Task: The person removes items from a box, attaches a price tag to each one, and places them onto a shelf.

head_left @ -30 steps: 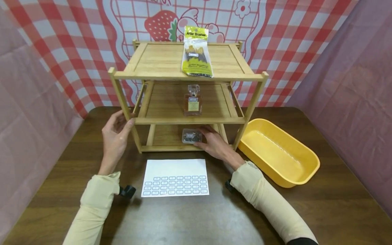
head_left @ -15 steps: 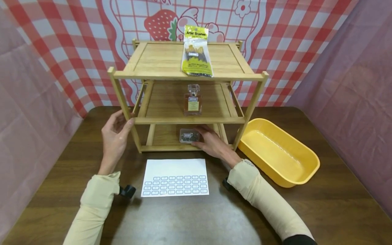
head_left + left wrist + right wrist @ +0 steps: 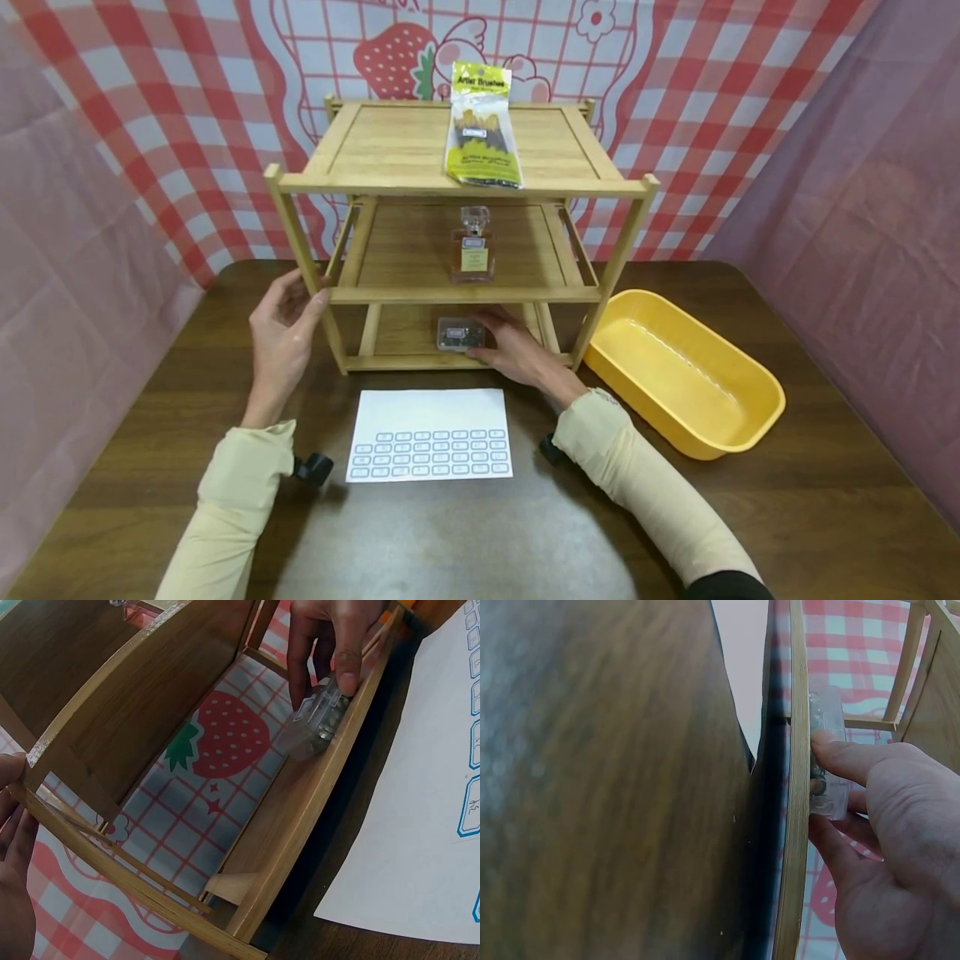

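On the bottom tier of a three-tier wooden rack [image 3: 465, 363] sits a small clear plastic box [image 3: 456, 334] with a label and small dark pieces inside. My right hand [image 3: 517, 348] holds the box by its right side, thumb at the front and fingers behind. Close up in the right wrist view, the box [image 3: 832, 799] is right behind the front rail. My left hand [image 3: 279, 337] grips the rack's left front post at middle-tier height; the left wrist view shows thumb and fingers on either side of the wood.
A perfume bottle [image 3: 473, 250] stands on the middle tier. A packet of artist brushes [image 3: 482, 142] lies on top. A yellow basin [image 3: 678, 375] is to the right of the rack. A sheet of printed labels [image 3: 431, 412] lies in front. Checked cloth hangs behind.
My right hand has shifted the plastic box a little to the left along the bottom tier, most of it in the first half second. The left hand stays on the post.
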Motion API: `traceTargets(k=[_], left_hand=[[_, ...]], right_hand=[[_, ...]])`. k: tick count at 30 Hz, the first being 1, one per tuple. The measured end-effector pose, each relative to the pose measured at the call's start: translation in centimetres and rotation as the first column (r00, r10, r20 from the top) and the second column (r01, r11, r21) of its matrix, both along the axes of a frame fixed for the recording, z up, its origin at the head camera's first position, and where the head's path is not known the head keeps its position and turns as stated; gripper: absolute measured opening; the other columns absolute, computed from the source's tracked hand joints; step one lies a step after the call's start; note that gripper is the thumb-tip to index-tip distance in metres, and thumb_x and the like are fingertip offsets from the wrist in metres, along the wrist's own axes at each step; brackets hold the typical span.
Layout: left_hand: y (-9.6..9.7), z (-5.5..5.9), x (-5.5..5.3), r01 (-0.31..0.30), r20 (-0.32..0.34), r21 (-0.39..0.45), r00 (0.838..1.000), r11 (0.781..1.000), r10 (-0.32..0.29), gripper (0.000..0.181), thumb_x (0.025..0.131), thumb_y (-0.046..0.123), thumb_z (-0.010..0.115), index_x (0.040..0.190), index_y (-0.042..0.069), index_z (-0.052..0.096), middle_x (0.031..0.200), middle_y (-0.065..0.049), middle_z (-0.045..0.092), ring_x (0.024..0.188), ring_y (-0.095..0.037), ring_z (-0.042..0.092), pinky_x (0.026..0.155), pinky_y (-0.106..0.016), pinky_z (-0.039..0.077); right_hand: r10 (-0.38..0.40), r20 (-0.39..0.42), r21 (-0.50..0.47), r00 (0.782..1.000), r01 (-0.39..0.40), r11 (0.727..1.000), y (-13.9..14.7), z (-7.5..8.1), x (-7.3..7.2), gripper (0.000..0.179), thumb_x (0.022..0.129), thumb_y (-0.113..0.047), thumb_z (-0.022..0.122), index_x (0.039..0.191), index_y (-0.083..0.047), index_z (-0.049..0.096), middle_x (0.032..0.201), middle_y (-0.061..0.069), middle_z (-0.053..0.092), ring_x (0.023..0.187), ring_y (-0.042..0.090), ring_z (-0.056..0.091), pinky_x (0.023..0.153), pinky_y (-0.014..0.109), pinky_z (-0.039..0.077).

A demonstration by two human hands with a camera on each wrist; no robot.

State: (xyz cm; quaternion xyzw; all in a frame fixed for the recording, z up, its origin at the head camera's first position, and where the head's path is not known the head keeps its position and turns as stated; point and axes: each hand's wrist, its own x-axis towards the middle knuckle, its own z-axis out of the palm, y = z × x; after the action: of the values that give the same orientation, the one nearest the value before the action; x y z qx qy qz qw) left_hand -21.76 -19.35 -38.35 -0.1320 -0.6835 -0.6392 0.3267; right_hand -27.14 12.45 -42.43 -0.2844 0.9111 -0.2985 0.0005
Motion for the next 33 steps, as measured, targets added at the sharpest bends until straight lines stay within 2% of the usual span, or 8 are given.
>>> traceTargets(k=[17, 23, 33], left_hand=[[0.08, -0.12, -0.06, -0.005, -0.003, 0.003, 1.000, 1.000, 0.005, 0.032, 0.096, -0.008, 0.066, 0.127, -0.016, 0.059, 0.111, -0.004, 0.072, 0.103, -0.020, 0.067, 0.098, -0.030, 0.053], [0.08, -0.12, -0.04, -0.003, -0.006, 0.014, 1.000, 1.000, 0.003, 0.032, 0.096, -0.008, 0.066, 0.127, -0.015, 0.060, 0.111, -0.003, 0.072, 0.102, -0.020, 0.067, 0.098, -0.029, 0.053], [0.09, -0.15, -0.08, 0.002, -0.017, 0.013, 1.000, 1.000, -0.002, 0.031, 0.096, -0.009, 0.065, 0.126, -0.017, 0.059, 0.111, -0.003, 0.072, 0.102, -0.019, 0.067, 0.098, -0.027, 0.053]], right_hand=[[-0.003, 0.008, -0.022, 1.000, 0.004, 1.000, 0.23, 0.06, 0.28, 0.066, 0.099, -0.025, 0.074, 0.153, 0.000, 0.046, 0.157, 0.023, 0.041, 0.143, 0.039, 0.041, 0.115, 0.050, 0.039], [-0.020, 0.013, -0.052, 1.000, 0.021, 0.998, 0.27, 0.10, 0.39, 0.061, 0.100, -0.025, 0.072, 0.151, 0.000, 0.049, 0.155, 0.021, 0.044, 0.140, 0.038, 0.045, 0.113, 0.050, 0.041], [-0.007, 0.015, -0.080, 1.000, 0.008, 0.997, 0.27, 0.00, 0.38, 0.058, 0.100, -0.021, 0.071, 0.149, 0.004, 0.050, 0.151, 0.023, 0.047, 0.136, 0.038, 0.049, 0.110, 0.050, 0.045]])
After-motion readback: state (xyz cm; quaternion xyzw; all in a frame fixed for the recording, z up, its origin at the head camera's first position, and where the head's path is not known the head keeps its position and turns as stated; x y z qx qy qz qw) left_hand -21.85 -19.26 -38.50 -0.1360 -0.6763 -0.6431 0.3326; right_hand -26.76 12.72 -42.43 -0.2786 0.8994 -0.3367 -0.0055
